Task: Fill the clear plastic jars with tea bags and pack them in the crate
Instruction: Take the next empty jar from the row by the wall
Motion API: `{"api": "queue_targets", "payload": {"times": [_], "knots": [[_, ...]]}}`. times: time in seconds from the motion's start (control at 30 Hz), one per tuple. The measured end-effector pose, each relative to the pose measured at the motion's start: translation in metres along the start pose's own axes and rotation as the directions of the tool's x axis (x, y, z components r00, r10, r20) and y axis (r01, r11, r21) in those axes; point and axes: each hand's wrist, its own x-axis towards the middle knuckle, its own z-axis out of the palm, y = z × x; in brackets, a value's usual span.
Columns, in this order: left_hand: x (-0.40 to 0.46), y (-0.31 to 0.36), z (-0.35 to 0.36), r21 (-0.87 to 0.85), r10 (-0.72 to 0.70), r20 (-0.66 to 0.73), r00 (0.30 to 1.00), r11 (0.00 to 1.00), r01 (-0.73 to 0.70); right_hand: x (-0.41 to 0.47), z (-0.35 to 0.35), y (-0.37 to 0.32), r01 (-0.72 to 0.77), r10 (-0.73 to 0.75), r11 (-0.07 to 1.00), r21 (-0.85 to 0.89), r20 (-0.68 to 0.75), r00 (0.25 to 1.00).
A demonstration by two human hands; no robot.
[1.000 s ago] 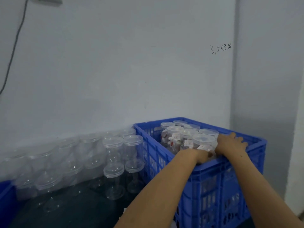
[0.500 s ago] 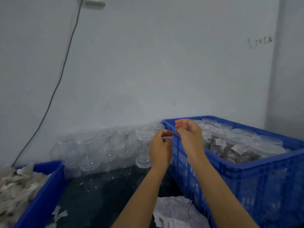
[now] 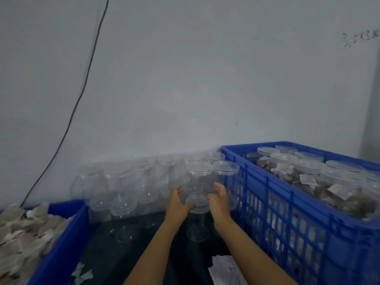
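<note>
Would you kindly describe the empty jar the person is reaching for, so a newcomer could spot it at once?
Find the blue crate of filled jars on the right; stacked clear jars line the wall beside it. The empty jar is in the front upper row, second from the crate, between the left hand and right hand.

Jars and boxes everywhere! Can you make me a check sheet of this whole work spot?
Surface: dark table, mostly covered.
Job's things: empty clear jars stacked by the wall; blue crate holds lidded, filled jars; blue bin holds tea bags.
Clutter: paper scraps; printed sheet.
Grips: left hand and right hand hold one empty jar.
Cables: black cable down the wall.
Surroundings: white wall with handwriting.
</note>
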Motion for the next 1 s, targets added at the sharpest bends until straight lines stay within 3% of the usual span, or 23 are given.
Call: {"api": "queue_targets", "payload": {"times": [0.17,0.33,0.43,0.6,0.7,0.83,0.93,1.0], "knots": [[0.033,0.005,0.023,0.037,0.088,-0.023,0.996,0.996,-0.087,0.011,0.006,0.003,0.003,-0.002,0.998,-0.062,0.029,1.000],[0.040,-0.001,0.029,0.025,0.073,-0.115,0.991,0.997,-0.070,0.008,0.008,0.003,0.055,-0.050,0.995,-0.078,0.070,0.996],[0.029,0.006,0.020,0.081,0.091,-0.163,0.982,0.994,-0.079,0.000,0.005,0.003,0.082,-0.072,0.993,-0.087,0.115,0.991],[-0.032,0.014,-0.023,-0.019,0.232,-0.198,0.952,0.971,-0.240,-0.029,-0.002,-0.001,0.148,-0.141,0.989,-0.006,0.268,0.953],[-0.080,0.007,-0.049,0.121,0.270,-0.249,0.930,0.962,-0.247,-0.049,-0.002,-0.005,0.217,-0.218,0.975,0.039,0.327,0.920],[-0.138,-0.010,-0.059,0.385,0.259,-0.332,0.907,0.915,-0.121,-0.088,0.014,0.001,0.255,-0.168,0.961,-0.110,0.502,0.849],[-0.169,-0.021,-0.060,0.563,0.335,-0.312,0.889,0.819,-0.110,-0.112,0.033,0.015,0.304,-0.144,0.908,-0.289,0.466,0.873],[-0.181,-0.027,-0.062,0.541,0.282,-0.320,0.905,0.838,-0.070,-0.123,0.042,0.020,0.328,-0.158,0.865,-0.381,0.413,0.897]]}}
